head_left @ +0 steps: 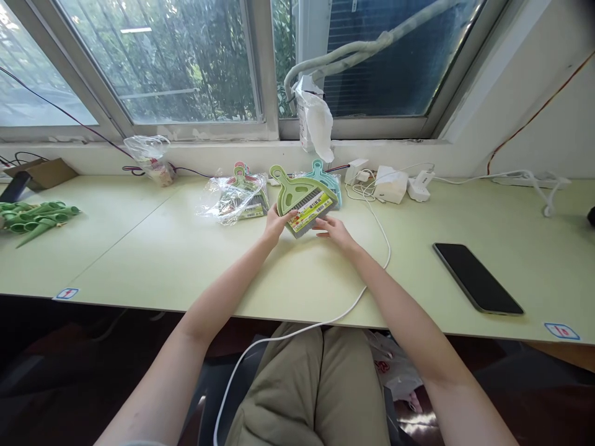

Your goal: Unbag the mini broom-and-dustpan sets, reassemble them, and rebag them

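Lap: khaki trousers [283, 402], nearest, below the green dustpan [289, 197].
Dustpan: held tilted above the desk [153, 272], a labelled brush [312, 212] across its face.
Left hand [275, 225]: thumb pressed on the dustpan's lower left edge, other fingers hidden behind it.
Right hand [335, 230]: fingers apart, just beside the brush's right end; whether one touches, I cannot tell.
Slip: one hand seems to bear the weight, so a slackened thumb could let the dustpan swing or the brush fall.
Knock: the blue dustpan [333, 181], just behind the green dustpan, might get bumped.
Snag: right of the dustpan, the white cable [390, 249] passes under the right forearm [397, 303]; a sweep could drag it.
Clear wrapper [214, 198]: left of the dustpan, around another green dustpan [242, 178], at least partly.
Clear bag [153, 161]: farther left, contents too blurred to name.
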Demonstrator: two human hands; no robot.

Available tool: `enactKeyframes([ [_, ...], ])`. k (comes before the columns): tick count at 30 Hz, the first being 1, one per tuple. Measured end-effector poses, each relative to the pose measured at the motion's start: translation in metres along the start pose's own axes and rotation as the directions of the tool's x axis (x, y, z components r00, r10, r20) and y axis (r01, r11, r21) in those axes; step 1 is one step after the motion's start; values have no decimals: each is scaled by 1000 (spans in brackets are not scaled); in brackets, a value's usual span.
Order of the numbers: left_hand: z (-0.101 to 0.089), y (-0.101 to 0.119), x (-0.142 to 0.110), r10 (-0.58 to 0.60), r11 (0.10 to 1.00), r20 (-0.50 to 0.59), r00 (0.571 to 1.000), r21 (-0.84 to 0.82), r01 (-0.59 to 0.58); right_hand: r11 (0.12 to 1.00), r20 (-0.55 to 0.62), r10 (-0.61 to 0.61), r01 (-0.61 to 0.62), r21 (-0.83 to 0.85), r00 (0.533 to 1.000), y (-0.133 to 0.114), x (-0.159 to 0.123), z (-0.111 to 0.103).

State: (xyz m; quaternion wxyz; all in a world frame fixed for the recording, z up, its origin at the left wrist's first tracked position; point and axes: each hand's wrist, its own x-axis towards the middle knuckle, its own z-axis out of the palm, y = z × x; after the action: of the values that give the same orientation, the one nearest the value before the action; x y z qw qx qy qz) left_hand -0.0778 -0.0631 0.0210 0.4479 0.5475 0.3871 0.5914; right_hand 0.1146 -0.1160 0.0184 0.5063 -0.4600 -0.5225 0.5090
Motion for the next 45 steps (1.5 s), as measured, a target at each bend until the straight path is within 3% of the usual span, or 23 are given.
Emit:
enactKeyframes([
  [6,10,6,-8,6,998,37,999,58,-8,985,-108,58,-39,170,992,2,1,7],
  [10,12,8,-10,32,995,28,999,94,-35,969,-83,81,-59,240,993,2,3,3],
  [14,12,9,-14,-28,998,28,999,58,27,969,-44,35,-23,247,998,3,2,3],
  [20,16,7,-18,-70,997,90,993,20,69,975,-168,46,-8,221,985,6,2,4],
  [26,17,6,-17,-79,997,95,992,32,77,976,-187,37,4,216,982,5,1,4],
  [30,15,10,-16,-181,981,154,971,102,167,976,-201,0,43,214,980,5,1,3],
  [33,8,16,-14,-116,955,5,993,274,110,978,-231,-6,54,202,973,5,2,0],
  [35,-4,22,-9,88,874,-119,989,486,-19,979,-245,0,50,196,969,5,2,-1],
  [36,-13,24,-5,203,792,-141,969,606,-78,980,-251,5,46,195,968,4,1,-2],
  [39,-44,30,10,398,515,-123,909,850,-110,979,-262,18,36,201,965,3,0,-3],
  [42,-73,29,24,347,366,-125,929,931,-11,978,-255,18,37,207,967,2,-1,-2],
  [45,-84,22,30,195,257,-90,977,966,38,979,-248,15,36,201,969,2,-2,-3],
])
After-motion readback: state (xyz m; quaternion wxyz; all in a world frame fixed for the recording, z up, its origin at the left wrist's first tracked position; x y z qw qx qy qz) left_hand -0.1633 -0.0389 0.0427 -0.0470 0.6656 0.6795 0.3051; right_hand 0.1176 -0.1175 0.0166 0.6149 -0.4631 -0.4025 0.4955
